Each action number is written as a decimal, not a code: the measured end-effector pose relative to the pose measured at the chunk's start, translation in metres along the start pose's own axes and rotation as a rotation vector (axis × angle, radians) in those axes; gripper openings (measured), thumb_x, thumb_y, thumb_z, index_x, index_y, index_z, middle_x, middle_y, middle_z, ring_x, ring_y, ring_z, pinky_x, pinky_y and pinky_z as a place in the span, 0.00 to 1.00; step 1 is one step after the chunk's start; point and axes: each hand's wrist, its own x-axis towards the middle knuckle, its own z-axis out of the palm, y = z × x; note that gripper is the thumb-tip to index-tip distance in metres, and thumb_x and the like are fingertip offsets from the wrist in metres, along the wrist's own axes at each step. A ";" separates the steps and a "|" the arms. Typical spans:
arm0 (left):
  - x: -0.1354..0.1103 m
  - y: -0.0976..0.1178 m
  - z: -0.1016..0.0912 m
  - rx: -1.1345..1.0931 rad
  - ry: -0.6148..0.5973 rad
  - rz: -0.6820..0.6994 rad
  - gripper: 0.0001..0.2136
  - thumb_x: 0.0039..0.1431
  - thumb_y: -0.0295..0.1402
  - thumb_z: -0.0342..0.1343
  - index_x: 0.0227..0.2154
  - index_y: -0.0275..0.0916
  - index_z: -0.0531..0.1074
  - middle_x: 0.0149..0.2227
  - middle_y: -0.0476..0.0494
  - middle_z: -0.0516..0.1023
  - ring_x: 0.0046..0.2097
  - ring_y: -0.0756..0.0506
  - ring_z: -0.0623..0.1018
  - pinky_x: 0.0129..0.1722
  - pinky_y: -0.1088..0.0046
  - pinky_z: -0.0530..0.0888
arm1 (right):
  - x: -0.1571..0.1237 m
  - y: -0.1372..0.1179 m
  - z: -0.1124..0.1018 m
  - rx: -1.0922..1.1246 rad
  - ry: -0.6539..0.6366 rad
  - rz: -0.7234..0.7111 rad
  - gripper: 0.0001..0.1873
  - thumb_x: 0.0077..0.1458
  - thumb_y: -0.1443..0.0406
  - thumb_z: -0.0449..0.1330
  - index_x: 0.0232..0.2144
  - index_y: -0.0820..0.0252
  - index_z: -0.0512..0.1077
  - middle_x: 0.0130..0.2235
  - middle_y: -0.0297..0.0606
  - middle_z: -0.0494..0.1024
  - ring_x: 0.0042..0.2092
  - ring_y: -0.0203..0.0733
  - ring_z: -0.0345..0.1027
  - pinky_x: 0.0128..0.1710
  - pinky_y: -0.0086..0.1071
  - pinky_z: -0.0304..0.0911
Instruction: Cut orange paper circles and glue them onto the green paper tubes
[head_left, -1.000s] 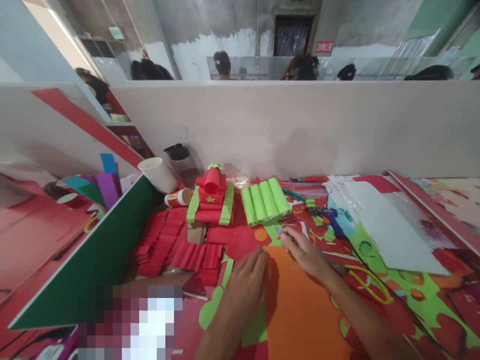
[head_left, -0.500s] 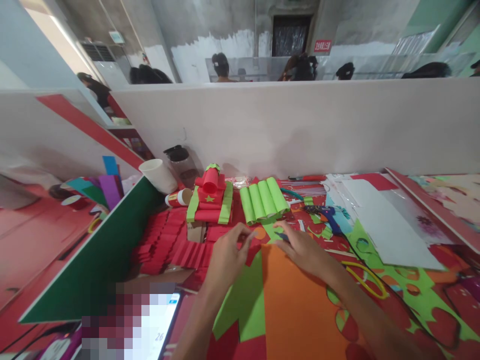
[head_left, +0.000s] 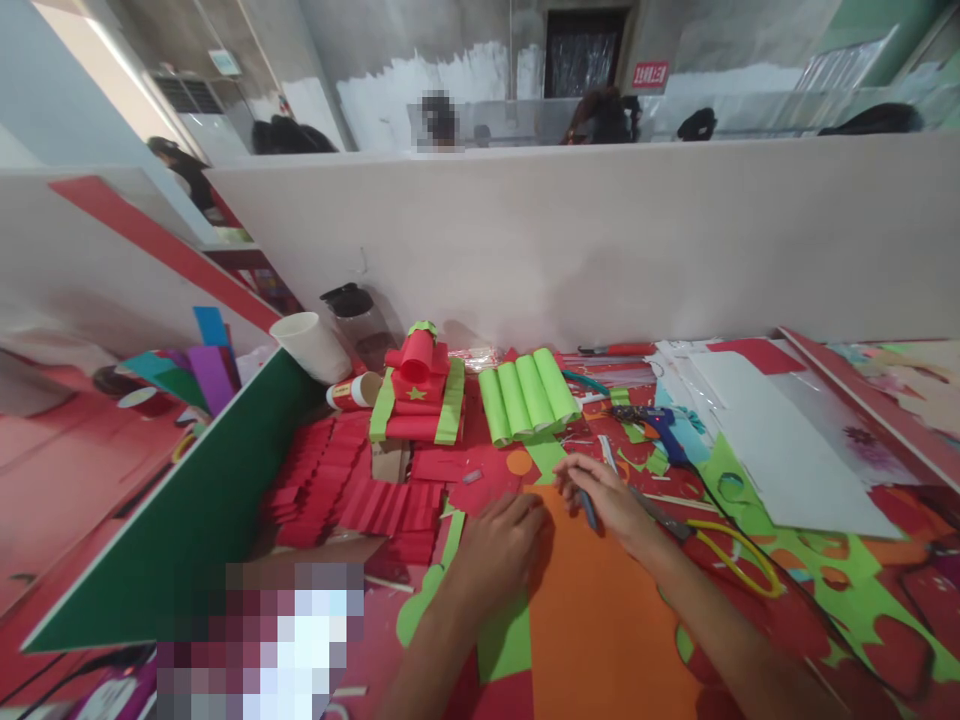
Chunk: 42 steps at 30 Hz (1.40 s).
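Observation:
An orange paper sheet (head_left: 600, 620) lies in front of me on the cluttered table. My left hand (head_left: 499, 545) rests on its upper left edge, palm down with the fingers curled over the paper. My right hand (head_left: 607, 495) sits on the sheet's top edge and grips a thin blue pen (head_left: 589, 510) between thumb and fingers. Just beyond the hands lies a row of light green paper rolls (head_left: 529, 395). Left of them stands a red and green paper model (head_left: 418, 395) with a star.
Folded red paper strips (head_left: 352, 490) pile up at the left beside a green board (head_left: 172, 520). Yellow-handled scissors (head_left: 720, 545) and a glue gun (head_left: 660, 425) lie right of my hand. A white cup (head_left: 311, 347), a bottle (head_left: 360, 320) and white sheets (head_left: 787, 450) stand further back. A partition wall (head_left: 600, 240) closes the desk.
My left hand drew back from the red scraps and came down onto the orange sheet's left edge. The right hand slid slightly nearer, with the pen now showing in it.

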 end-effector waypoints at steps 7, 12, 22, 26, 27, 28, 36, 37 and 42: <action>-0.004 -0.001 0.012 -0.011 0.009 -0.017 0.06 0.66 0.29 0.50 0.43 0.42 0.70 0.44 0.44 0.76 0.46 0.44 0.75 0.43 0.67 0.72 | -0.011 -0.018 -0.003 0.184 -0.035 0.021 0.19 0.52 0.61 0.56 0.47 0.56 0.69 0.41 0.44 0.79 0.36 0.43 0.71 0.33 0.34 0.65; -0.004 -0.001 0.008 -0.011 -0.005 -0.012 0.09 0.66 0.31 0.51 0.47 0.44 0.70 0.45 0.44 0.76 0.46 0.43 0.75 0.43 0.66 0.72 | -0.009 -0.015 0.003 0.181 0.018 0.000 0.16 0.56 0.55 0.63 0.44 0.55 0.68 0.35 0.38 0.79 0.31 0.38 0.67 0.29 0.31 0.61; -0.004 -0.003 0.015 -0.043 -0.034 -0.018 0.16 0.68 0.34 0.50 0.56 0.40 0.67 0.58 0.40 0.75 0.56 0.38 0.74 0.52 0.58 0.72 | -0.006 -0.010 0.006 -0.279 0.102 -0.007 0.21 0.62 0.47 0.55 0.41 0.58 0.73 0.22 0.28 0.66 0.23 0.36 0.64 0.22 0.28 0.59; -0.003 -0.002 0.014 -0.056 -0.038 -0.020 0.16 0.68 0.34 0.50 0.57 0.40 0.67 0.57 0.40 0.75 0.55 0.39 0.74 0.52 0.59 0.72 | -0.007 -0.009 0.011 -0.378 0.099 -0.050 0.14 0.63 0.52 0.55 0.37 0.55 0.69 0.29 0.31 0.74 0.28 0.38 0.72 0.28 0.30 0.65; -0.003 -0.002 0.013 -0.062 -0.037 -0.022 0.16 0.68 0.34 0.50 0.56 0.40 0.67 0.56 0.40 0.76 0.55 0.39 0.74 0.52 0.59 0.72 | -0.007 -0.008 0.011 -0.391 0.096 -0.059 0.13 0.63 0.53 0.56 0.36 0.55 0.67 0.29 0.30 0.74 0.28 0.38 0.71 0.28 0.30 0.66; -0.003 -0.002 0.013 -0.069 -0.038 -0.021 0.15 0.68 0.34 0.50 0.56 0.40 0.67 0.55 0.40 0.76 0.54 0.40 0.75 0.51 0.60 0.72 | -0.006 -0.008 0.011 -0.407 0.093 -0.068 0.12 0.63 0.54 0.56 0.35 0.55 0.67 0.28 0.30 0.73 0.27 0.37 0.71 0.28 0.30 0.65; -0.001 -0.002 0.014 -0.092 -0.024 -0.032 0.12 0.67 0.32 0.51 0.51 0.41 0.69 0.52 0.42 0.76 0.50 0.42 0.75 0.49 0.63 0.71 | -0.005 -0.004 0.010 -0.461 0.082 -0.082 0.09 0.61 0.58 0.57 0.32 0.55 0.68 0.26 0.30 0.73 0.26 0.38 0.70 0.26 0.29 0.66; -0.001 -0.002 0.014 -0.095 -0.020 -0.032 0.11 0.67 0.32 0.51 0.51 0.41 0.69 0.52 0.42 0.76 0.50 0.42 0.75 0.48 0.63 0.71 | -0.005 -0.004 0.010 -0.467 0.087 -0.077 0.09 0.61 0.58 0.57 0.32 0.55 0.68 0.26 0.31 0.73 0.25 0.38 0.70 0.26 0.29 0.66; 0.000 -0.001 0.013 -0.110 -0.043 -0.051 0.11 0.67 0.32 0.51 0.51 0.42 0.68 0.50 0.44 0.76 0.49 0.42 0.75 0.47 0.63 0.70 | -0.004 -0.003 0.010 -0.468 0.084 -0.075 0.08 0.60 0.58 0.57 0.32 0.55 0.68 0.26 0.31 0.73 0.26 0.39 0.71 0.26 0.29 0.66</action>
